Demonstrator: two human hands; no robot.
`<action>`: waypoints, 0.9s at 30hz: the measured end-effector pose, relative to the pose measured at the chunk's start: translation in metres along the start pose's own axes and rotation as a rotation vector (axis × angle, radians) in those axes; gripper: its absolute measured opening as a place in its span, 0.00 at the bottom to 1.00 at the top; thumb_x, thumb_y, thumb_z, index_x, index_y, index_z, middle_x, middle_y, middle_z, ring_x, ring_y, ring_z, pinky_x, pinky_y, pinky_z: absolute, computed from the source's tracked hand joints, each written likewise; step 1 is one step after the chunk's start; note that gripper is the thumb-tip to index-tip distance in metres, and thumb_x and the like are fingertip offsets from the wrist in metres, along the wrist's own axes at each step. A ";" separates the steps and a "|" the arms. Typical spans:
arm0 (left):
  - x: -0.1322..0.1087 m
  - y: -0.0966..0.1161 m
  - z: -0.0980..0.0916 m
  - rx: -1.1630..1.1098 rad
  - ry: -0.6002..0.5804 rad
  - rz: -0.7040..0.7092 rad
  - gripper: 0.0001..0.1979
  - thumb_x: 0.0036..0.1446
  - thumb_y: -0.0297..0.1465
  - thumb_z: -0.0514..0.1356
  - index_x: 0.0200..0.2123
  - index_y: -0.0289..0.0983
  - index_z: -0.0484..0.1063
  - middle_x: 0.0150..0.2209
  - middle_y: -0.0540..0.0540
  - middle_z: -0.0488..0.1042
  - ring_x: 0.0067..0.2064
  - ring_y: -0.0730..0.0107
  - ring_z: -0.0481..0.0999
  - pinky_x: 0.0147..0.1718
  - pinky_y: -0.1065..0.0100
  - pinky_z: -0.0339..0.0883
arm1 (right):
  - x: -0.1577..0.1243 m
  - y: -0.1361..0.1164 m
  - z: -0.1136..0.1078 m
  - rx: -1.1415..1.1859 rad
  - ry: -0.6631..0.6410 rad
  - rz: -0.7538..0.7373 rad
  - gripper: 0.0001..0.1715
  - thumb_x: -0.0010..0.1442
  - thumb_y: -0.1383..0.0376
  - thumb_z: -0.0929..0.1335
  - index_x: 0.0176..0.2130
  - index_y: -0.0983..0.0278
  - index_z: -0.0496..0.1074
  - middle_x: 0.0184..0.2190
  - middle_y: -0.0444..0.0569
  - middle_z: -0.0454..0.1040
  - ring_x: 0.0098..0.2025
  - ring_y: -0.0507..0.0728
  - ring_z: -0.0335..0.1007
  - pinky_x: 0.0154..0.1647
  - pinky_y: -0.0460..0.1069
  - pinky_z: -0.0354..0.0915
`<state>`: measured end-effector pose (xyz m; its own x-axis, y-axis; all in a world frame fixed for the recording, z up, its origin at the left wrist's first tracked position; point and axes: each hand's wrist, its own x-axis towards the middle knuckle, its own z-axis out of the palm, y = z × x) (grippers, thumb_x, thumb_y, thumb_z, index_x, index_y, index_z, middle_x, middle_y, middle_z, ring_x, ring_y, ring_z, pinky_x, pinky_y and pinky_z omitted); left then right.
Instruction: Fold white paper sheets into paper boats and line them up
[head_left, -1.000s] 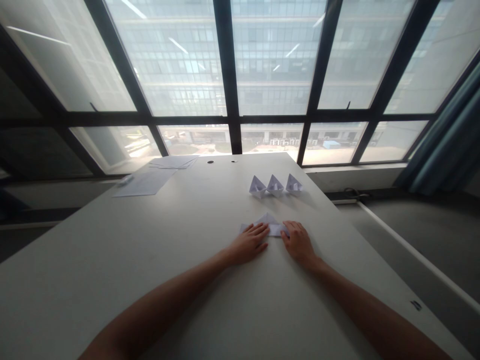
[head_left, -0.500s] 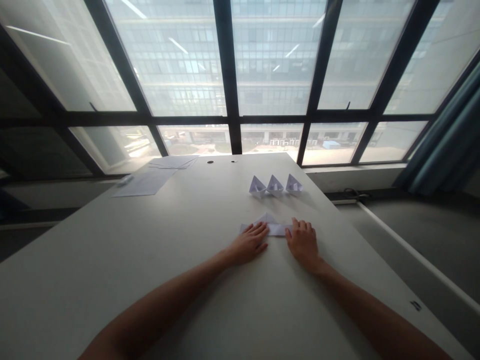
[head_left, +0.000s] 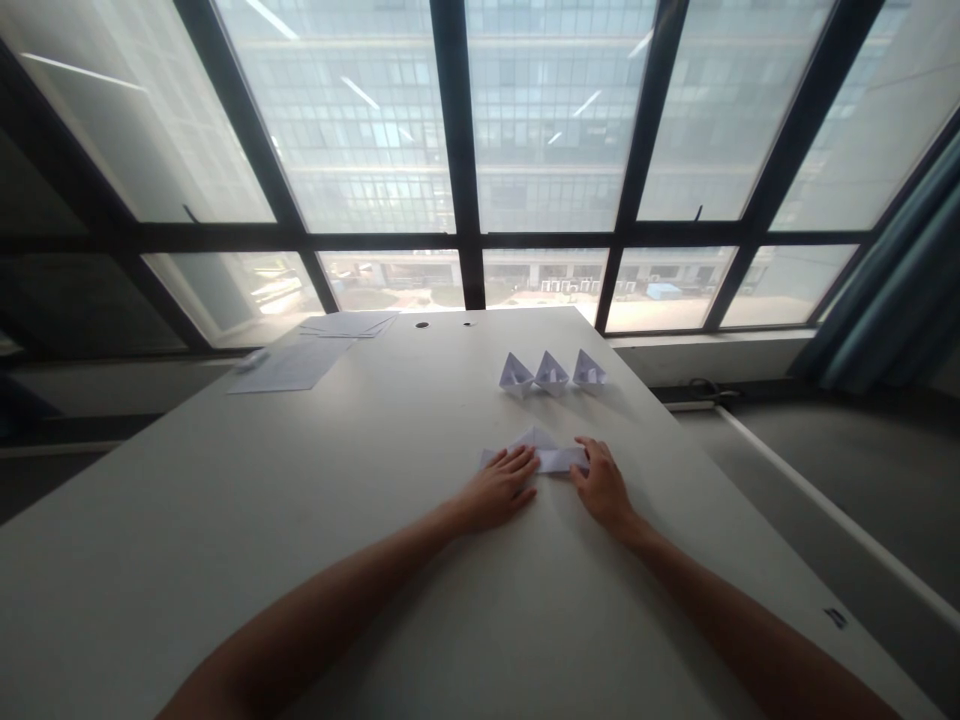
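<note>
A white folded paper (head_left: 556, 460) lies on the table, with a long flat strip along its near side and a triangular peak at its far side. My left hand (head_left: 501, 488) rests flat across its left part, fingers stretched out and pressing down. At the right end, my right hand (head_left: 604, 487) has its thumb and curled fingers around the paper's edge; the fingertips partly hide that end. Beyond the hands stand three folded paper boats in a row: a left boat (head_left: 516, 376), a middle boat (head_left: 551, 374) and a right boat (head_left: 589, 371).
Loose white paper sheets (head_left: 289, 365) lie at the table's far left. Two round holes, one a dark hole (head_left: 421, 324), sit near the far edge of the white table (head_left: 360, 440). Large windows (head_left: 544, 130) rise behind it, and a blue curtain (head_left: 885, 250) hangs at right.
My right hand has shifted slightly, its fingers drawing round the paper's right end, which shows more now. My left hand stays flat on the paper.
</note>
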<state>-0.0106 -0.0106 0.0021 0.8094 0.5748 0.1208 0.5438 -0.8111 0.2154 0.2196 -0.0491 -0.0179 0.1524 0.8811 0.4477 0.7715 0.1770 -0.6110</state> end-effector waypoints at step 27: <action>0.001 0.000 -0.001 0.001 -0.010 -0.003 0.29 0.69 0.43 0.46 0.68 0.37 0.52 0.70 0.39 0.48 0.71 0.56 0.46 0.67 0.51 0.43 | 0.009 -0.007 -0.003 0.723 -0.050 0.477 0.19 0.56 0.52 0.67 0.33 0.66 0.74 0.24 0.47 0.75 0.22 0.56 0.72 0.16 0.48 0.69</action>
<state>-0.0103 -0.0102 0.0033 0.8100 0.5759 0.1108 0.5464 -0.8096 0.2144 0.2171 -0.0434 -0.0078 0.3194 0.9474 0.0187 0.0478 0.0036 -0.9988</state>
